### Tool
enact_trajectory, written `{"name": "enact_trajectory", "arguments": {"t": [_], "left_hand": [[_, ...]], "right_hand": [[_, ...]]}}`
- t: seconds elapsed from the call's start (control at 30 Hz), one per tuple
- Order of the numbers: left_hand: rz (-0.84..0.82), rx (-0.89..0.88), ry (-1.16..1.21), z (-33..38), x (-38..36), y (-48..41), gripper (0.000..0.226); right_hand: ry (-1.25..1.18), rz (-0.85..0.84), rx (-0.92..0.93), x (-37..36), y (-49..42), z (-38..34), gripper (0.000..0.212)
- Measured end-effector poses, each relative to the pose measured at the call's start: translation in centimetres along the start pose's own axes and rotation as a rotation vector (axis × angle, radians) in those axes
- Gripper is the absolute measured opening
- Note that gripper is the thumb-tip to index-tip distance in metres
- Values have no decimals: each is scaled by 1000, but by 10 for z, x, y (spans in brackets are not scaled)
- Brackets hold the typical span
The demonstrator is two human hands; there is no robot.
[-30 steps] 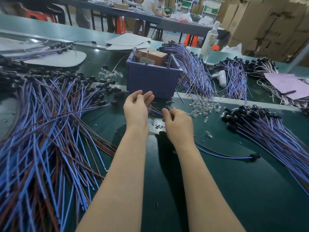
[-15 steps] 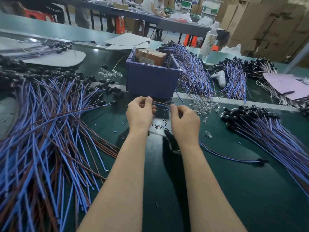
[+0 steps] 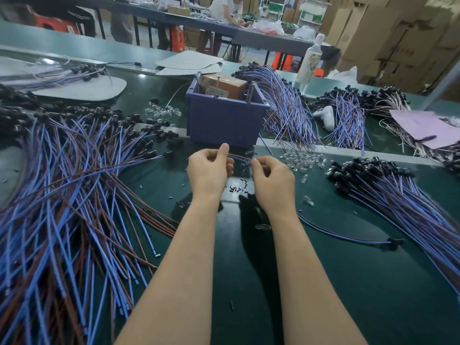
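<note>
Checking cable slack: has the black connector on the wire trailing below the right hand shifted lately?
Yes. The black connector of the wire has slid slightly rightward and nearer, away from the purple bin, which stayed put.

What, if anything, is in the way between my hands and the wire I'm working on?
Nothing visible. The left hand and the right hand each pinch the blue and brown wire pair, which spans the short gap between them, just in front of the purple bin.
</note>
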State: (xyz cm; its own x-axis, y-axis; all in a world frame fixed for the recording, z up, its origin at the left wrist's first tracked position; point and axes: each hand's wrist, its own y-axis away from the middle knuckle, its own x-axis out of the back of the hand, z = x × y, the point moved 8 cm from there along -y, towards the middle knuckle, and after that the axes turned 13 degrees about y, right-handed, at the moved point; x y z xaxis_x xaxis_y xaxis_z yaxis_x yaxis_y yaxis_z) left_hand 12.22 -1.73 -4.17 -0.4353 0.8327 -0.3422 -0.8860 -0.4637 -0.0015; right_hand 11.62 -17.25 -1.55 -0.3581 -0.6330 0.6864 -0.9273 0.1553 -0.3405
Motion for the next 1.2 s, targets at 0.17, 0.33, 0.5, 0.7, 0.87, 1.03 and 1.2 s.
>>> {"name": "enact_trajectory", "arguments": {"t": [0.17, 0.33, 0.5, 0.7, 0.87, 1.03, 1.2], "left_hand": [[7, -126, -241, 8, 1, 2, 35], [9, -162, -354, 11, 0, 2, 35], [38, -157, -369, 11, 1, 2, 34], [120, -170, -379, 17, 9, 1, 33], [329, -127, -139, 24, 44, -10, 30], [208, -168, -369, 21, 24, -4, 25], [-299, -159, -286, 22, -26, 9, 21]], "right_hand": [[35, -51, 7, -2, -3, 4, 20], [63, -84, 28, -2, -6, 5, 22], [65, -100, 29, -1, -8, 6, 24], [75, -114, 4, 1, -10, 9, 23], [14, -23, -112, 14, -14, 26, 24], [-60, 16, -72, 11, -9, 12, 20], [-280, 11, -39, 9, -8, 3, 19]]}}
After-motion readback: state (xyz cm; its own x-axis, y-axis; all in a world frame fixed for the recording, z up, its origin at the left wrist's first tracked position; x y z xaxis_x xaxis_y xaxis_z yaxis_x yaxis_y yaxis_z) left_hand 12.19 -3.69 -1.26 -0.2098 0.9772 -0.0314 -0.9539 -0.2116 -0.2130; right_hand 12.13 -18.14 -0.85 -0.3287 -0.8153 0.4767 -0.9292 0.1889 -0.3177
